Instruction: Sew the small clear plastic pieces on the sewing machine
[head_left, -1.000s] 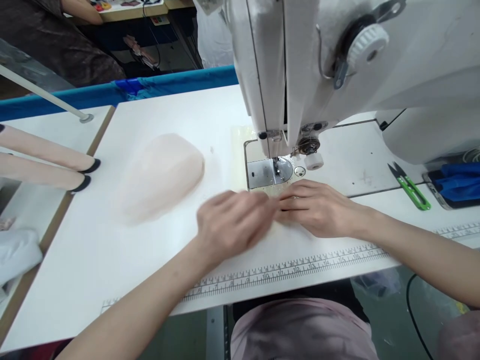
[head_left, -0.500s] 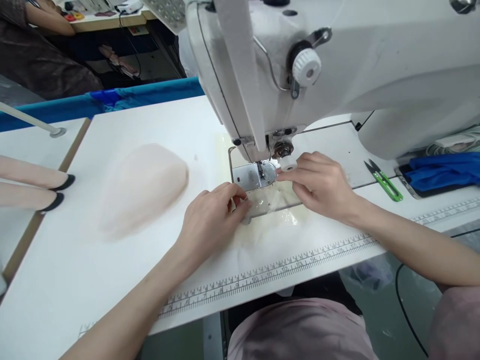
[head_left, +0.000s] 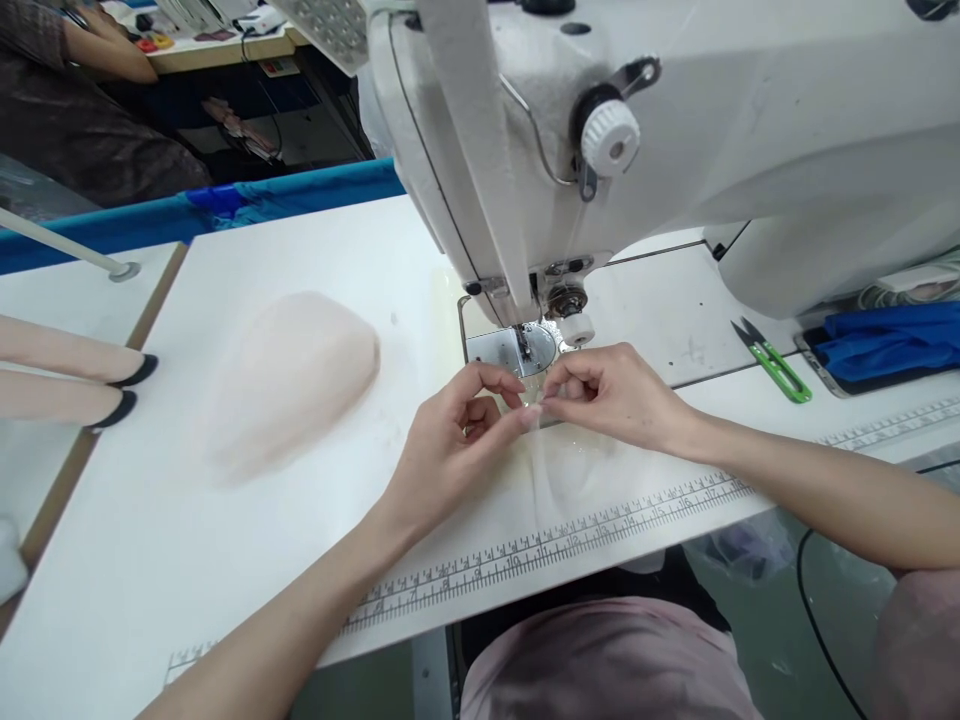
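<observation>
Head view looks down on a white desk (head_left: 225, 560) whose near edge carries a printed ruler strip (head_left: 540, 550); its left edge meets a wooden-trimmed neighbouring surface. At far left, two pale stocking-like forms with black tips (head_left: 67, 375) lie on that neighbouring surface, well apart from the hands. A thin white rod (head_left: 67, 255) slants across behind them. Farther right, a soft heap of pale pink fabric (head_left: 289, 375) rests on the desk, with bare desk all round it and open room between it and the hands.

Left hand (head_left: 450, 440) is curled, thumb and forefinger pinched together on a sheer, almost clear piece of fabric (head_left: 559, 470). Right hand (head_left: 611, 395) meets it fingertip to fingertip, pinching the same sheer piece. That piece is lifted slightly where the fingers grip and spreads down toward the ruler strip; its outline is hard to make out against the white desk.

Just beyond the fingertips sits the metal needle plate (head_left: 510, 350) under the sewing machine (head_left: 675, 130), whose white body fills the far right and blocks the way there. The needle area is partly hidden by the machine head. Right of the hands, green thread snips (head_left: 776, 365) lie on the desk, and a blue cloth (head_left: 892, 340) lies over a flat dark thing, cut off by the frame edge. Another person's arm (head_left: 97, 50) shows at the far left corner.
</observation>
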